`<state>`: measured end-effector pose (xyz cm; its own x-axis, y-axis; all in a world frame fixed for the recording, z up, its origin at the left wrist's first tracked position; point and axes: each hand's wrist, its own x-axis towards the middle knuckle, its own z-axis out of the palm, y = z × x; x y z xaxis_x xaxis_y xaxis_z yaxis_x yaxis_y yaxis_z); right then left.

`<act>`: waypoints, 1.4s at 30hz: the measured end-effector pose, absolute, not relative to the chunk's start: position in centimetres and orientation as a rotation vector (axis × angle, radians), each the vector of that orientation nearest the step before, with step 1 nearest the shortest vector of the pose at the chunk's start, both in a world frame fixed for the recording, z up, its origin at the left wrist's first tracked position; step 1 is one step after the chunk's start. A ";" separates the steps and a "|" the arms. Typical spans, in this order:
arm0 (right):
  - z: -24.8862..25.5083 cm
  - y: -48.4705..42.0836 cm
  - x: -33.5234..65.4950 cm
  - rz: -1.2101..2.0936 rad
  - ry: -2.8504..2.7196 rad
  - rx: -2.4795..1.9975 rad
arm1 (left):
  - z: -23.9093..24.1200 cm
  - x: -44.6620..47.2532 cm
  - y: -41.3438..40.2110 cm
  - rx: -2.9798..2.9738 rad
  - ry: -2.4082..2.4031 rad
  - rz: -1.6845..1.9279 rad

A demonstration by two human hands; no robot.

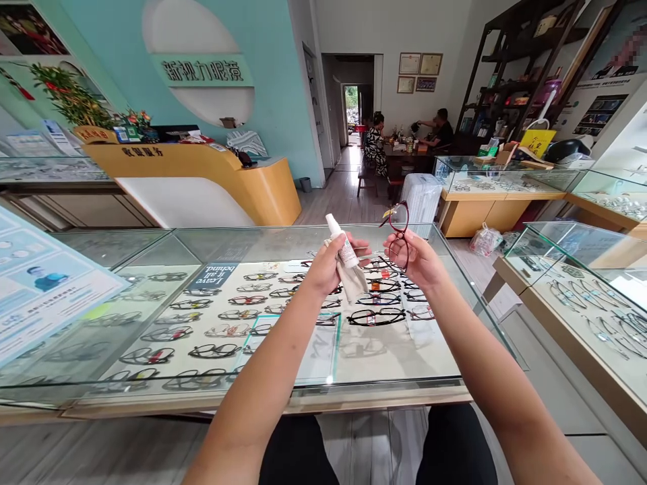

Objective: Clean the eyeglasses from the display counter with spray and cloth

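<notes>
My left hand [328,264] is closed round a small white spray bottle [342,242], its nozzle pointing up and left, with a beige cleaning cloth [354,283] hanging from the same grip. My right hand [418,257] pinches a pair of dark red glasses [399,225], held upright above the glass display counter [151,249]. The two hands are close together, the bottle's tip a short way left of the lens. A pair of black glasses [377,316] lies on the counter just below the hands.
Rows of spectacle frames [212,316] fill the case under the glass. A leaflet [45,289] lies at the left. More glass counters [581,283] stand at the right, a yellow reception desk [202,178] behind. Two people sit at a far table [404,145].
</notes>
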<state>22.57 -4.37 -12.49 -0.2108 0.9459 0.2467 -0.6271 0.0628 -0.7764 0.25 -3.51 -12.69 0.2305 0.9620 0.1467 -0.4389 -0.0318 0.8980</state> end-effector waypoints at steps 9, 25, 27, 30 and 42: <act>-12.2 -5.8 21.3 1.492 -1.013 -0.495 | -11.6 -0.9 -4.1 1.042 0.393 1.033; -13.9 -6.2 18.7 1.400 -1.281 -0.680 | -13.4 -0.6 -3.5 1.803 1.045 1.448; -14.0 -6.2 18.7 1.396 -1.296 -0.679 | -13.3 -0.8 -3.5 1.823 1.059 1.431; -13.9 -6.0 19.0 1.398 -1.273 -0.665 | -12.9 -1.1 -3.5 1.852 1.030 1.381; -12.8 -5.9 19.7 1.440 -1.094 -0.576 | -12.6 -0.2 -4.8 2.151 1.139 1.010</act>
<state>19.68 -5.86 -12.76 -0.1997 0.9495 0.2419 -0.4876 0.1178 -0.8651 -0.19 -4.83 -12.56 0.3743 0.8472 0.3771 0.4754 -0.5245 0.7063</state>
